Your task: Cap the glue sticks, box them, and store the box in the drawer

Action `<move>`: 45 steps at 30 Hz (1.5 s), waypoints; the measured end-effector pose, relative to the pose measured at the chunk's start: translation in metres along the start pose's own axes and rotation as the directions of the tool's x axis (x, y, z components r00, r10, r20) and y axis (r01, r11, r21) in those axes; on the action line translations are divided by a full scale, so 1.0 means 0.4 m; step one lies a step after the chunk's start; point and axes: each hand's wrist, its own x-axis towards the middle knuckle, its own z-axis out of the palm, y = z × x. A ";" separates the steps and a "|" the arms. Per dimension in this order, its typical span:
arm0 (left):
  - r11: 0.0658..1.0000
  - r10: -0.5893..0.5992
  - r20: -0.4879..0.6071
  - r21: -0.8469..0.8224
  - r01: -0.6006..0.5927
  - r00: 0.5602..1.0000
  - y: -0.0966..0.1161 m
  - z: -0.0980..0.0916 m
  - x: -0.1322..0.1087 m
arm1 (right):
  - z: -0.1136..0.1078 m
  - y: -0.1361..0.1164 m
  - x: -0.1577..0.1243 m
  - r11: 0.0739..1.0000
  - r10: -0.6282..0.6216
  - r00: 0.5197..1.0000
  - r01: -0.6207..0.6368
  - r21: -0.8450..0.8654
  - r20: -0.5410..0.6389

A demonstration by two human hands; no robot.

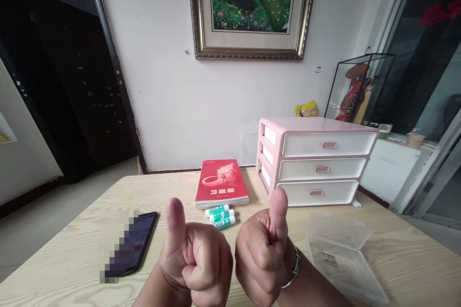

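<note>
While my left hand (pixel 196 256) and right hand (pixel 261 254) stand thumbs-up, my fingers (pixel 205 254) are clenched into empty fists, grasping nothing. Three green-and-white tubes (pixel 220 216) lie on the tabletop (pixel 72 268) just beyond them, against a red workbook (pixel 222 183), with a clear plastic box (pixel 338 259) to my right.

Twelve o'clock held three green-and-white tubes (pixel 220 217) and one red paperback book (pixel 221 183); one o'clock, one pink plastic cabinet (pixel 313 123) with three white drawers (pixel 326 168); three o'clock, one clear plastic box (pixel 340 259); nine o'clock, one black smartphone (pixel 142 240).
</note>
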 end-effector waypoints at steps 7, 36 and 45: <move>1.000 0.008 -0.134 -0.019 -0.011 0.991 -0.005 -0.005 0.007 | 0.027 -0.030 0.001 0.997 0.070 0.962 -0.075 -0.008 -0.264; 0.995 -0.070 -0.173 0.063 0.082 0.982 -0.002 -0.016 0.004 | 0.063 -0.056 0.044 0.993 0.090 0.934 -0.109 -0.035 -0.345; 0.998 -0.053 -0.173 0.031 0.059 0.984 -0.003 -0.025 0.005 | 0.053 -0.060 0.056 0.998 0.018 0.979 -0.030 -0.056 -0.204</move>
